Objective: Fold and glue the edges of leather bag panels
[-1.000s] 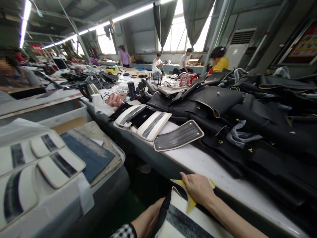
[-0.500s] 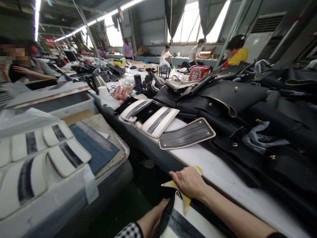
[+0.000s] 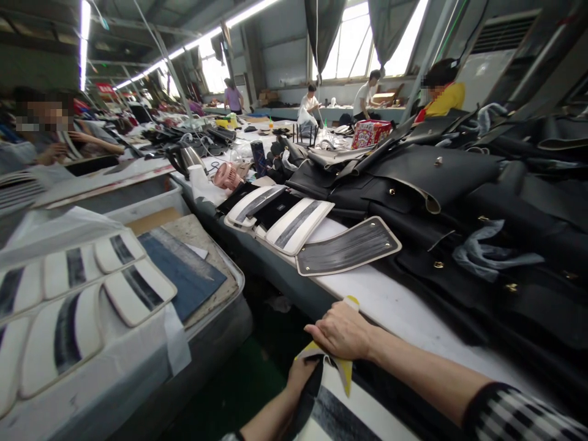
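My right hand (image 3: 344, 331) is closed around a thin, flexible yellow-and-pale piece (image 3: 345, 375), perhaps cloth or abrasive sheet; its material cannot be made out. The piece is folded over the upper edge of a white bag flap (image 3: 356, 401) with a dark stripe and black backing. Below and to the left, my left hand (image 3: 298, 375) grips that flap by its black side, with its fingers partly hidden. The flap stands tilted at the bottom of the view, its lower part cut off.
Striped white flaps (image 3: 138, 291) lie on a plastic-covered bin at left, beside a blue board (image 3: 184, 275). On the table rest more striped flaps (image 3: 298, 226), a dark panel with studs (image 3: 349, 246) and piled black leather pieces (image 3: 413, 177). Several people work farther back.
My right hand has shifted slightly up and left with the yellow piece, along the flap's edge. My left hand shows more, nearer the edge. The view has turned slightly left.
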Demonstrator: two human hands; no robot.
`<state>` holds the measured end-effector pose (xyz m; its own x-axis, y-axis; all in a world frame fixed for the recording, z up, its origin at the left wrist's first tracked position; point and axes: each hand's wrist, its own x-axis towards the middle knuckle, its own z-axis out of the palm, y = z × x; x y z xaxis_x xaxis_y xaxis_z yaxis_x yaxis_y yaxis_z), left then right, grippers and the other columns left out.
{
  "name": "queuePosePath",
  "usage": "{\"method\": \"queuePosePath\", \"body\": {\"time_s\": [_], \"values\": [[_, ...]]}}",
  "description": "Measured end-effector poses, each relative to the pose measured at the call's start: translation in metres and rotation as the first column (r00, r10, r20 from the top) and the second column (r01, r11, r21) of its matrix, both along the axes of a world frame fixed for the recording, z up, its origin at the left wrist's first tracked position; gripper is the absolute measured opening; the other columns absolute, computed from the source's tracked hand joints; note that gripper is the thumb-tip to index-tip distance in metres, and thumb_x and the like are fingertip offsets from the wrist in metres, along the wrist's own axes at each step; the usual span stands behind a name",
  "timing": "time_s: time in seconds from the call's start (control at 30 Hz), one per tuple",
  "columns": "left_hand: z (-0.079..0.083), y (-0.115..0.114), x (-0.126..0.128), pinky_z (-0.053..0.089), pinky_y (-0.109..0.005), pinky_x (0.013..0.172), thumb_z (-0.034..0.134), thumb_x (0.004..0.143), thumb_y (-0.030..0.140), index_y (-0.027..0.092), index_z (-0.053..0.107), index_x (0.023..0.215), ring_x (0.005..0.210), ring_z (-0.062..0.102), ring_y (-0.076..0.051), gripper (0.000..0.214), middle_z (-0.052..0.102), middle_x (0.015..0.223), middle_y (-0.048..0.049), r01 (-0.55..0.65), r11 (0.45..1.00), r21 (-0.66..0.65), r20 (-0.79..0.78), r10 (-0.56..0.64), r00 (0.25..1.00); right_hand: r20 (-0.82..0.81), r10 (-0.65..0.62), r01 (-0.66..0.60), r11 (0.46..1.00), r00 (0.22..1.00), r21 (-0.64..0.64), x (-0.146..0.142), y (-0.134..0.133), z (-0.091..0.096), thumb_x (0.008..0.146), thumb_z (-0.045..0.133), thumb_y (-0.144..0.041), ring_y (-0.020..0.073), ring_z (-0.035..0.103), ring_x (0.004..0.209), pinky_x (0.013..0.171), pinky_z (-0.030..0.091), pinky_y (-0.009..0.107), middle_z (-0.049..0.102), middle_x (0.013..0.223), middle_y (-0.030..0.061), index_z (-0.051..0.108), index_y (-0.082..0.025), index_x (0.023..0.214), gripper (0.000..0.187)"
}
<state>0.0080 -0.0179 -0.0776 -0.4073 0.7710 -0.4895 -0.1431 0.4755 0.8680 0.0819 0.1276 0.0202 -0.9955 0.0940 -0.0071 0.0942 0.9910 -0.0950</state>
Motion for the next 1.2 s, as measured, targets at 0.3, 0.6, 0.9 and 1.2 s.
{"method": "queuePosePath", "body": {"time_s": [0.3, 0.6, 0.9, 1.2], "values": [[0.088, -0.029, -0.007, 0.056, -0.029, 0.082, 0.075, 0.076, 0.039, 0.019, 0.063, 0.123, 0.09, 0.071, -0.024, 0.052, 0.074, 0.103, -0.0055, 0.103, 0.976, 0.19, -0.21, -0.062, 0.976, -0.036, 0.034, -0.035, 0.999, 0.999, -0.03, 0.001, 0.004, -0.005, 0.103, 0.021, -0.039, 0.0173, 0.067, 0.056, 0.052, 0.025, 0.028, 0.071, 0.063, 0.0079, 0.068, -0.017, 0.062, 0.066], [0.094, -0.028, 0.0, 0.05, -0.022, 0.075, 0.058, 0.091, 0.037, 0.023, 0.068, 0.105, 0.084, 0.068, -0.021, 0.022, 0.072, 0.093, -0.0021, 0.215, 0.963, 0.165, -0.375, -0.14, 0.916, -0.046, 0.054, -0.055, 0.998, 0.997, -0.039, 0.006, 0.003, -0.006, 0.103, 0.023, -0.037, 0.0157, 0.064, 0.053, 0.054, 0.026, 0.03, 0.071, 0.062, 0.0065, 0.066, -0.018, 0.061, 0.063], [0.099, -0.029, -0.001, 0.042, -0.024, 0.067, 0.053, 0.094, 0.038, 0.021, 0.068, 0.098, 0.075, 0.063, -0.018, 0.023, 0.069, 0.083, -0.0023, 0.267, 0.962, 0.056, -0.563, -0.19, 0.804, -0.024, 0.064, -0.064, 0.998, 0.998, -0.023, 0.006, 0.001, -0.001, 0.103, 0.022, -0.037, 0.0183, 0.066, 0.055, 0.056, 0.028, 0.03, 0.07, 0.061, 0.0075, 0.067, -0.017, 0.061, 0.064], [0.087, -0.027, -0.002, 0.047, -0.027, 0.071, 0.053, 0.092, 0.042, 0.024, 0.072, 0.102, 0.08, 0.069, -0.023, 0.028, 0.074, 0.089, -0.004, 0.254, 0.967, 0.03, -0.619, -0.182, 0.764, 0.062, 0.036, -0.034, 0.999, 0.997, -0.037, 0.006, 0.002, 0.001, 0.102, 0.022, -0.039, 0.0239, 0.07, 0.061, 0.058, 0.038, 0.031, 0.071, 0.065, 0.0127, 0.07, -0.014, 0.064, 0.067]]}}
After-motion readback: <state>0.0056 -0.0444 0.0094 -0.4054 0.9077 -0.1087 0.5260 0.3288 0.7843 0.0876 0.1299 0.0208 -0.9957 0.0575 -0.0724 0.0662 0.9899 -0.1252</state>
